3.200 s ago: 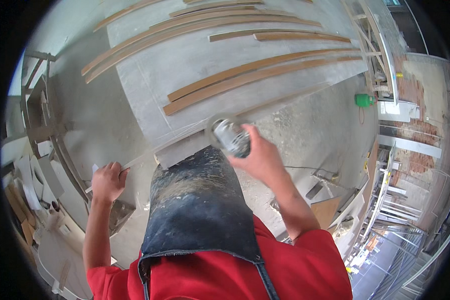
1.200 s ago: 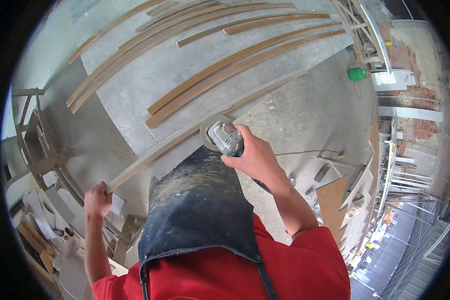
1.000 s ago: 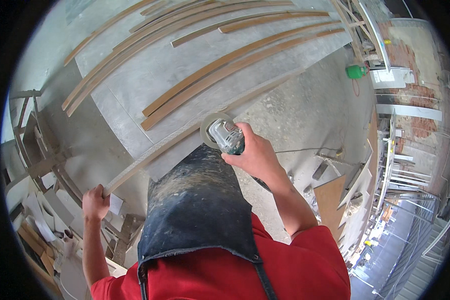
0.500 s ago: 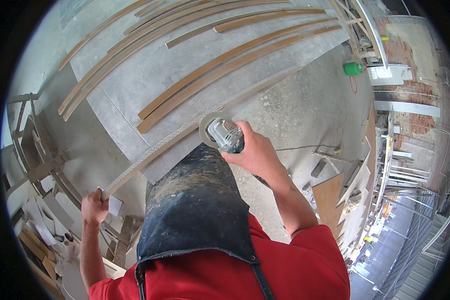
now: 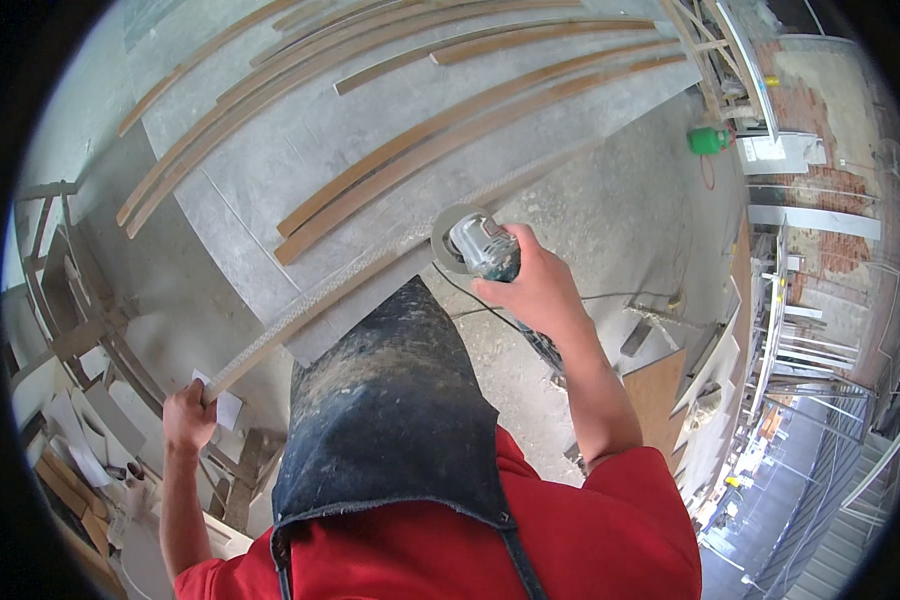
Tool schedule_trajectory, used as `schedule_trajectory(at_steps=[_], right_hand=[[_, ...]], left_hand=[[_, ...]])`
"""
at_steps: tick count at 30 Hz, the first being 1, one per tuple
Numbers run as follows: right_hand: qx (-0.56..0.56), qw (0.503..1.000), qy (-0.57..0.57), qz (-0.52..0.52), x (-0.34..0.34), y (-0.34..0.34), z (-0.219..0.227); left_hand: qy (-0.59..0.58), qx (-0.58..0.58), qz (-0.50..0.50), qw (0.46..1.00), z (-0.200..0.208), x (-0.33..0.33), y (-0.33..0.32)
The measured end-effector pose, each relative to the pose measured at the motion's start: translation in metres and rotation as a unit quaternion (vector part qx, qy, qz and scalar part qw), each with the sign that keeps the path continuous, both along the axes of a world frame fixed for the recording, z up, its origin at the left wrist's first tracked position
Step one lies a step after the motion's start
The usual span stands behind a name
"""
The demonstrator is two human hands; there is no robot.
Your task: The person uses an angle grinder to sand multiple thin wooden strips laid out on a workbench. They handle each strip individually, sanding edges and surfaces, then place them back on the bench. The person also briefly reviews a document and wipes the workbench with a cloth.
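With my right hand [image 5: 538, 288] I grip an angle grinder [image 5: 486, 246], a silver head on a dark body. Its round pale disc [image 5: 450, 238] meets the edge of a long, narrow strip [image 5: 340, 290] that runs from lower left to upper right. The strip has a pale, mottled upper face and a brown side. My left hand [image 5: 189, 415] is closed around the strip's near left end. A dark cord [image 5: 470, 294] trails below the grinder. Whether the disc presses on the strip or sits just beside it, I cannot tell.
Long brown strips [image 5: 410, 147] lie across a big grey panel [image 5: 240, 265] beyond the held one. Wooden trestles [image 5: 80, 340] and offcuts [image 5: 75, 480] are at the left. A green container [image 5: 708, 141] stands far right, and leaning boards [image 5: 660, 390] line the right side. A dark apron [image 5: 380, 420] covers my front.
My right hand has carried the grinder to the right and slightly away along the strip's edge. More of the cord shows. My left hand stays at the strip's end.
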State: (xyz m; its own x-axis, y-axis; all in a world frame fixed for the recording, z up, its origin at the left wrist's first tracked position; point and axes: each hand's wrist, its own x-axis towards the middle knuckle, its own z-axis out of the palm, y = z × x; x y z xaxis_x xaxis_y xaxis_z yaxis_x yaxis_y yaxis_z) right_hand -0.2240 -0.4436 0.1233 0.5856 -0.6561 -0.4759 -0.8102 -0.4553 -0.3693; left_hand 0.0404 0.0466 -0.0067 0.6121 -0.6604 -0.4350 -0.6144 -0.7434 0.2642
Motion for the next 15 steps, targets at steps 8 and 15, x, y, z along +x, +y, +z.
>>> schedule_trajectory(at_steps=[8, 15], right_hand=[[0.067, 0.995, 0.004, 0.068, 0.011, 0.036, 0.003], [0.036, 0.996, -0.007, 0.085, 0.012, 0.036, -0.005]], left_hand=[[-0.033, -0.002, -0.013, 0.999, -0.002, -0.001, 0.000], [-0.030, 0.008, 0.000, 1.000, -0.002, -0.003, 0.002]])
